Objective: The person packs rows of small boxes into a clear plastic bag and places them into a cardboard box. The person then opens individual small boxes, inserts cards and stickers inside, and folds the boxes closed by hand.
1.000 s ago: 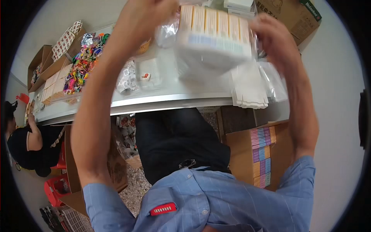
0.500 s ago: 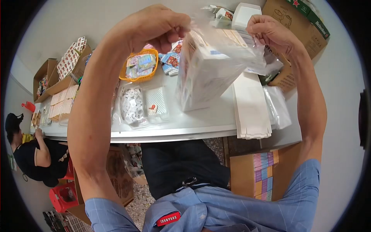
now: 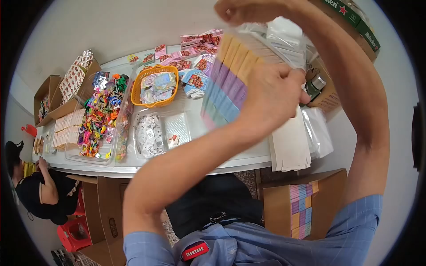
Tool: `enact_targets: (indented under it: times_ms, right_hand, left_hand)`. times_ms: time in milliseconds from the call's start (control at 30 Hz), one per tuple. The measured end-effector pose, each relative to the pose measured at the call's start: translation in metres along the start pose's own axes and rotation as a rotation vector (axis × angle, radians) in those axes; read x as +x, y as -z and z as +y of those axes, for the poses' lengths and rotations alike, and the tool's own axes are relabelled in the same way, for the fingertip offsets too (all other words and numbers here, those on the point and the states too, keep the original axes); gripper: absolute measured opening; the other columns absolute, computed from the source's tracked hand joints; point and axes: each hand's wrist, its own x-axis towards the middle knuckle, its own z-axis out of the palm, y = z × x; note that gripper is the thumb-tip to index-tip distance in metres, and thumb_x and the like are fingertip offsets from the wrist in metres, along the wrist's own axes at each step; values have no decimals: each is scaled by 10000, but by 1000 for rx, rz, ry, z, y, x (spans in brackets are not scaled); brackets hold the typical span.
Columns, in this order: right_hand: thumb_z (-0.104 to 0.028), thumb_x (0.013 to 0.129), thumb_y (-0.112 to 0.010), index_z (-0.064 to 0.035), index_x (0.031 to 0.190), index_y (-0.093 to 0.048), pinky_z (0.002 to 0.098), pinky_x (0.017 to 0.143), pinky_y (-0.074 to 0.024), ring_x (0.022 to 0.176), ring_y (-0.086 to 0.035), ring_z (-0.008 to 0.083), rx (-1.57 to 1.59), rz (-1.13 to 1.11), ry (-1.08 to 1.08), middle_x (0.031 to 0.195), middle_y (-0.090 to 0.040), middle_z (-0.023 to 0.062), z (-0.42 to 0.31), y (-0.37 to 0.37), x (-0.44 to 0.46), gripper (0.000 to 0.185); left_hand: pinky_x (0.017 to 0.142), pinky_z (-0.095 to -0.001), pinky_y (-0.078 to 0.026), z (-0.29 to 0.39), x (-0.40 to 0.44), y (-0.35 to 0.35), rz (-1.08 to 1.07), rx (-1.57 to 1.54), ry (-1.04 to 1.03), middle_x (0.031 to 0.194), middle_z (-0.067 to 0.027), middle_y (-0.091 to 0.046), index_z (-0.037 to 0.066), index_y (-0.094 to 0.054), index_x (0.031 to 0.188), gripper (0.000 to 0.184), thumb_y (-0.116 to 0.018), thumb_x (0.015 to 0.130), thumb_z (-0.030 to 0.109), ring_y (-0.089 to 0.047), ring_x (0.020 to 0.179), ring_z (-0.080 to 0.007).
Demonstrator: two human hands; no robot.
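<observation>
A block of small pastel boxes [image 3: 230,82] in yellow, purple, blue and green rows stands tilted on the table, wrapped in a clear plastic bag [image 3: 280,49]. Across its right side reaches my left hand [image 3: 276,91], fingers curled closed on the bag near its edge. Above the block, at the top edge of the view, my right hand [image 3: 246,9] is closed and a little blurred; what its fingers hold is hidden. My forearms cross over, left hand on the right and right hand on the left.
Left of the block are a yellow basket [image 3: 153,104] of small packets, a clear tray [image 3: 186,141], and a bin of colourful trinkets [image 3: 103,116]. White flat cartons [image 3: 290,148] and plastic bags [image 3: 317,133] lie right. An open carton [image 3: 275,213] stands below; a person [image 3: 46,190] sits far left.
My hands have crossed: the left moved right and down, the right moved left and up. The bagged block has turned, showing its coloured rows. The bin of trinkets has come into sight.
</observation>
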Motion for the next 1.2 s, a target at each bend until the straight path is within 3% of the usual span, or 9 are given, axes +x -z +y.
enact_targets:
  times_ms: [300, 400, 500, 567, 633, 733, 967, 1033, 1200]
  right_hand:
    - [-134, 954, -580, -17, 1020, -654, 476, 810, -532, 912, -679, 365, 25, -90, -320, 927, -699, 191, -89, 6, 0, 153]
    - [-180, 978, -597, -29, 1074, -650, 465, 884, -519, 999, -670, 349, 187, -31, -320, 1034, -699, 196, -80, 4, -19, 187]
    - [-287, 968, -670, -109, 1295, -623, 453, 1039, -487, 1188, -604, 353, -45, 486, -254, 1263, -643, 208, -68, -17, -54, 375]
    - [-311, 878, -798, 17, 1361, -558, 391, 849, -550, 963, -701, 277, -473, 804, -270, 1155, -690, 177, -65, -25, -71, 631]
    - [-364, 862, -807, 3, 1436, -489, 419, 903, -535, 1042, -686, 319, -268, 658, -465, 1231, -662, 219, -59, -31, -77, 752]
    - [-482, 826, -812, -11, 1507, -430, 452, 964, -515, 1138, -666, 359, 95, 444, -761, 1315, -625, 271, -49, -26, -65, 913]
    - [-632, 751, -783, -23, 1426, -556, 318, 684, -489, 882, -634, 185, 538, 207, -912, 988, -647, 133, 6, -7, -40, 936]
    - [-547, 821, -772, -20, 1200, -695, 291, 686, -476, 831, -601, 135, 631, -8, -823, 914, -650, 61, 21, -9, -38, 653]
    - [-353, 951, -700, -37, 907, -719, 257, 725, -459, 782, -552, 88, 892, 173, -528, 795, -628, -19, 30, -13, -45, 320]
  left_hand:
    - [588, -396, -482, -60, 13, -30, 110, -189, -327, 608, -168, -660, -48, -683, 788, 340, -607, 986, 218, -664, 542, -265]
    - [521, -347, -473, -53, -21, 3, 57, 186, -594, 609, -134, -658, -28, -711, 809, 191, -708, 904, 138, -645, 519, -208]
    - [507, -272, -485, -32, -22, 71, 315, 231, -1055, 701, -57, -687, 1, -717, 962, 195, -802, 792, 48, -615, 552, -109]
    - [738, -265, -531, 4, -7, 115, 463, 240, -761, 977, -115, -669, -63, -567, 1261, 577, -851, 811, 160, -660, 884, -152]
    - [810, -301, -516, 27, 22, 137, 437, 127, -668, 1077, -177, -651, -106, -535, 1279, 728, -867, 806, 337, -648, 975, -196]
    - [906, -400, -468, 25, 64, 160, -64, 257, -134, 1139, -191, -650, -104, -573, 1275, 926, -847, 728, 592, -601, 1098, -239]
    - [807, -270, -414, 9, 120, 154, -164, 42, 60, 934, -19, -686, 53, -745, 1000, 283, -773, 907, 318, -591, 826, -127]
    - [773, -272, -448, 6, 129, 154, -192, -30, 81, 884, -12, -710, 32, -746, 1030, 232, -738, 945, 248, -606, 799, -105]
    - [780, -276, -543, 17, 131, 156, -178, -199, -82, 960, -81, -758, 5, -750, 1044, 259, -720, 963, 249, -660, 787, -108]
